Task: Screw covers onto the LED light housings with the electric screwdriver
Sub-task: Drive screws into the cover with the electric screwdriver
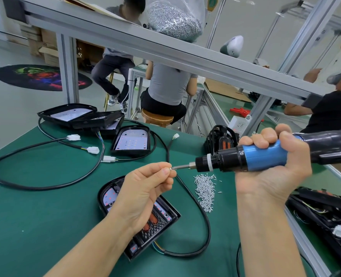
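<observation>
Steel screw [170, 168], pinched by the left hand [145, 188], is seated on the electric screwdriver [245, 157] bit, gripped by the right hand [275, 156], at the housing's [165, 214] twelve o'clock.

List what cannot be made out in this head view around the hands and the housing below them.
- Screw at the screwdriver bit: too small, mostly hidden by the left hand's fingertips.
- LED light housing: its middle is hidden under the left hand.
- Electric screwdriver: rear cut off by the right edge; the right hand hides its trigger.
</observation>
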The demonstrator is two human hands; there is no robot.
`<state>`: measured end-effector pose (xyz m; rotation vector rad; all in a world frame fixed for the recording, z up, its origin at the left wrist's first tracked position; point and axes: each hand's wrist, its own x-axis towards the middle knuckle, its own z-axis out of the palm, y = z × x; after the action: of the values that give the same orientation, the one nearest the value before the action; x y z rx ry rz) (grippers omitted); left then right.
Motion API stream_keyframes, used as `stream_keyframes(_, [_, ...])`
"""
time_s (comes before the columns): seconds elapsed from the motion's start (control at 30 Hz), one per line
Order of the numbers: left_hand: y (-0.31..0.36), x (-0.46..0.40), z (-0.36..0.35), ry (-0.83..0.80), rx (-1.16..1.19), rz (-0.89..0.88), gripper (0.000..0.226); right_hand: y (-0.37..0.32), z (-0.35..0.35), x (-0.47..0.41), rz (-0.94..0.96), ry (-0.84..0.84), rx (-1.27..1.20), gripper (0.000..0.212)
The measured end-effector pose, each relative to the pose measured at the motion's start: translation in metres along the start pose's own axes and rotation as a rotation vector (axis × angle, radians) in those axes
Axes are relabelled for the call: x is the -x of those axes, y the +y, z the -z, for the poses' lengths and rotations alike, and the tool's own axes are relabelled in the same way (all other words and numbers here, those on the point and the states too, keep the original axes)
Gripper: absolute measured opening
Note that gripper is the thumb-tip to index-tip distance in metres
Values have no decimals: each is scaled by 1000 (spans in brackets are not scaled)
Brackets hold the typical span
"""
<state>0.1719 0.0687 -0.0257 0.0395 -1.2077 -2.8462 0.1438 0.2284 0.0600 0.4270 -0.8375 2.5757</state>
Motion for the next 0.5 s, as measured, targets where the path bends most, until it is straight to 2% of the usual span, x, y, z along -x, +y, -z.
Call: stream_keyframes(0.5, [-5,0,0,10,13,-11,12,3,1,0,-5,-10,-3,9])
